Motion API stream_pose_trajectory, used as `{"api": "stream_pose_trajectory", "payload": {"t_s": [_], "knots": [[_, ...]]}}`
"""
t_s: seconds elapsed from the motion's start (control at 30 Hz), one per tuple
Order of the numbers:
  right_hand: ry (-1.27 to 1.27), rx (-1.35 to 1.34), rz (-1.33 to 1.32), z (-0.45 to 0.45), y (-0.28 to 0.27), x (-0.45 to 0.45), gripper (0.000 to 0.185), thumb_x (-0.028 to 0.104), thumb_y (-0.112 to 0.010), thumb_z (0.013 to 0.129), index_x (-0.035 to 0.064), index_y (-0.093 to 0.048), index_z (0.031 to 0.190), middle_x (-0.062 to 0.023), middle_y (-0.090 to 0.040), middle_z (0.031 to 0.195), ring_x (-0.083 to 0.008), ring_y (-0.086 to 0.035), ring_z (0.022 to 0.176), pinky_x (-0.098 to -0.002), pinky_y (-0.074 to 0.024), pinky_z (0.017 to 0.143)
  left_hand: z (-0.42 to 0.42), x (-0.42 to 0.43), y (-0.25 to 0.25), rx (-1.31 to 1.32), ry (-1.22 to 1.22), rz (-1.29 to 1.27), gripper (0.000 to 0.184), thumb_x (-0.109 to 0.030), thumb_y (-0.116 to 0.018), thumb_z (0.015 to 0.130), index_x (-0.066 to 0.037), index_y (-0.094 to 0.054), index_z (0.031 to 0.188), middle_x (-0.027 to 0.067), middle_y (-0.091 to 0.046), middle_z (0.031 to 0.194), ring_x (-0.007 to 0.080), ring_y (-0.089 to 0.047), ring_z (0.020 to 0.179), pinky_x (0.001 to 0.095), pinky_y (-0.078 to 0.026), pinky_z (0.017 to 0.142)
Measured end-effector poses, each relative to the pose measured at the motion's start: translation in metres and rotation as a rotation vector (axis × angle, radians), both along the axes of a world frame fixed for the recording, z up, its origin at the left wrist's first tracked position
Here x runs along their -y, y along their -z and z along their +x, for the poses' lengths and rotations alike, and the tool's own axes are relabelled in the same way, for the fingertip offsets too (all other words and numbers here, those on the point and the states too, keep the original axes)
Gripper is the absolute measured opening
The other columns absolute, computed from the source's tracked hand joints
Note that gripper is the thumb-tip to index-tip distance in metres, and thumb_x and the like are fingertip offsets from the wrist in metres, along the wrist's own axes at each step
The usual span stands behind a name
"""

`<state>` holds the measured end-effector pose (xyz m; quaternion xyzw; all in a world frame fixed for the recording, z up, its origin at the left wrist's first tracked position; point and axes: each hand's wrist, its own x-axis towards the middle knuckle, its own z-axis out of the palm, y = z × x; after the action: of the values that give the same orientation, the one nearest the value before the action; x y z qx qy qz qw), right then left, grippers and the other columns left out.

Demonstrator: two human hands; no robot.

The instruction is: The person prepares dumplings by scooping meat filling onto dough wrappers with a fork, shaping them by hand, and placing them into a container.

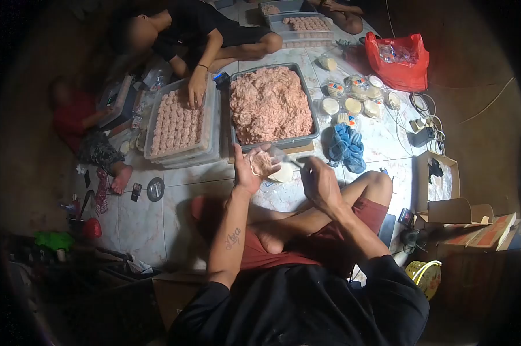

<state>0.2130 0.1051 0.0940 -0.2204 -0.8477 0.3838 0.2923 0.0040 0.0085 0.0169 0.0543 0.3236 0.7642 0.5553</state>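
On the upturned palm of my left hand (247, 176) rests a round dumpling wrapper (261, 164) with pink minced filling on it, the fingers curled up around its edge. My right hand (322, 183) is closed around the handle of a small flat-bladed spreader (279, 154). Its blurred blade points left, close to the filling. Just below it, a stack of pale round wrappers (282, 173) lies on the floor. Right ahead stands a grey tub (315, 128) heaped with minced meat filling (270, 104).
Left of the tub, a co-worker's hand (197, 89) reaches into a clear container (149, 147) with rows of filled dumplings (177, 124). Packs of wrappers (354, 106), a blue cloth (345, 149) and a red plastic bag (397, 63) lie rightward. Cables (436, 124) and an open carton (439, 179) are farther right.
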Motion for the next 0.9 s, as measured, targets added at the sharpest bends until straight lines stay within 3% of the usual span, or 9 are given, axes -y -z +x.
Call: {"api": "stream_pose_trajectory", "payload": {"t_s": [0.07, 0.23, 0.33, 0.43, 0.5, 0.6, 0.67, 0.77, 0.9], "knots": [[0.006, -0.077, 0.010, -0.006, -0.012, -0.012, 0.022, 0.001, -0.056, 0.088, 0.0004, -0.064, 0.108, -0.0262, -0.064, 0.101, -0.0476, -0.063, 0.091, -0.0515, -0.0505, 0.074, 0.006, 0.004, -0.019, -0.219, 0.191, -0.102, 0.114, -0.096, -0.019, 0.077, -0.001, -0.056, 0.126, 0.0192, -0.069, 0.108, 0.0328, -0.071, 0.087, 0.0466, -0.060, 0.075], [-0.104, 0.107, 0.106, -0.033, 0.020, -0.026, 0.025, 0.005, -0.054, 0.090, -0.0003, -0.066, 0.111, -0.0258, -0.065, 0.104, -0.0463, -0.064, 0.093, -0.0489, -0.0515, 0.075, 0.010, 0.000, -0.029, -0.417, 0.409, -0.192, 0.119, -0.100, -0.014, 0.070, -0.005, -0.057, 0.128, 0.0171, -0.070, 0.100, 0.0300, -0.071, 0.084, 0.0445, -0.060, 0.072], [-0.168, 0.057, -0.081, -0.028, 0.026, -0.013, 0.021, 0.000, -0.056, 0.089, -0.0011, -0.068, 0.107, -0.0201, -0.069, 0.096, -0.0346, -0.068, 0.087, -0.0411, -0.0528, 0.077, 0.000, 0.004, -0.015, -0.239, 0.416, -0.205, 0.125, -0.098, -0.011, 0.073, 0.004, -0.055, 0.130, 0.0245, -0.065, 0.119, 0.0398, -0.069, 0.095, 0.0567, -0.055, 0.087], [-0.183, 0.140, -0.289, -0.012, 0.025, -0.013, 0.018, 0.003, -0.054, 0.090, -0.0017, -0.068, 0.100, -0.0220, -0.067, 0.099, -0.0401, -0.066, 0.087, -0.0418, -0.0525, 0.075, 0.000, 0.009, -0.008, -0.075, 0.339, -0.095, 0.126, -0.098, -0.011, 0.072, 0.003, -0.054, 0.133, 0.0276, -0.060, 0.128, 0.0432, -0.065, 0.107, 0.0605, -0.050, 0.095], [-0.212, 0.061, -0.215, -0.004, 0.043, -0.017, 0.019, 0.000, -0.055, 0.089, 0.0017, -0.068, 0.103, -0.0187, -0.066, 0.095, -0.0383, -0.065, 0.082, -0.0414, -0.0525, 0.070, 0.003, 0.015, -0.006, -0.015, 0.324, -0.085, 0.126, -0.096, -0.011, 0.075, 0.006, -0.048, 0.139, 0.0295, -0.057, 0.132, 0.0443, -0.059, 0.119, 0.0617, -0.046, 0.101], [-0.340, 0.049, 0.276, 0.002, 0.064, -0.036, 0.029, 0.003, -0.055, 0.087, 0.0109, -0.068, 0.111, -0.0151, -0.061, 0.092, -0.0384, -0.063, 0.081, -0.0451, -0.0514, 0.067, 0.006, 0.020, 0.004, 0.129, 0.274, 0.034, 0.120, -0.088, -0.012, 0.084, 0.012, -0.037, 0.145, 0.0312, -0.051, 0.140, 0.0438, -0.052, 0.129, 0.0601, -0.040, 0.109], [-0.323, 0.177, 0.342, 0.007, 0.022, -0.038, 0.033, 0.005, -0.054, 0.085, 0.0131, -0.069, 0.114, -0.0158, -0.062, 0.096, -0.0375, -0.064, 0.083, -0.0444, -0.0533, 0.068, 0.004, 0.030, 0.018, 0.168, 0.275, 0.057, 0.118, -0.088, -0.013, 0.085, 0.012, -0.037, 0.145, 0.0313, -0.050, 0.141, 0.0435, -0.051, 0.131, 0.0593, -0.039, 0.110], [-0.332, 0.246, 0.398, 0.000, 0.022, -0.041, 0.034, 0.005, -0.054, 0.085, 0.0133, -0.070, 0.114, -0.0162, -0.063, 0.098, -0.0377, -0.065, 0.082, -0.0444, -0.0546, 0.069, 0.017, 0.032, 0.009, 0.240, 0.254, 0.090, 0.114, -0.085, -0.020, 0.087, 0.012, -0.036, 0.144, 0.0311, -0.050, 0.140, 0.0421, -0.050, 0.132, 0.0565, -0.039, 0.112], [-0.225, 0.280, 0.351, -0.003, 0.011, -0.036, 0.032, 0.005, -0.054, 0.085, 0.0115, -0.069, 0.112, -0.0169, -0.064, 0.100, -0.0388, -0.066, 0.081, -0.0446, -0.0556, 0.069, 0.025, 0.017, 0.010, 0.343, -0.003, 0.242, 0.108, -0.083, -0.030, 0.088, 0.009, -0.040, 0.144, 0.0296, -0.052, 0.139, 0.0392, -0.051, 0.131, 0.0578, -0.038, 0.112]]}}
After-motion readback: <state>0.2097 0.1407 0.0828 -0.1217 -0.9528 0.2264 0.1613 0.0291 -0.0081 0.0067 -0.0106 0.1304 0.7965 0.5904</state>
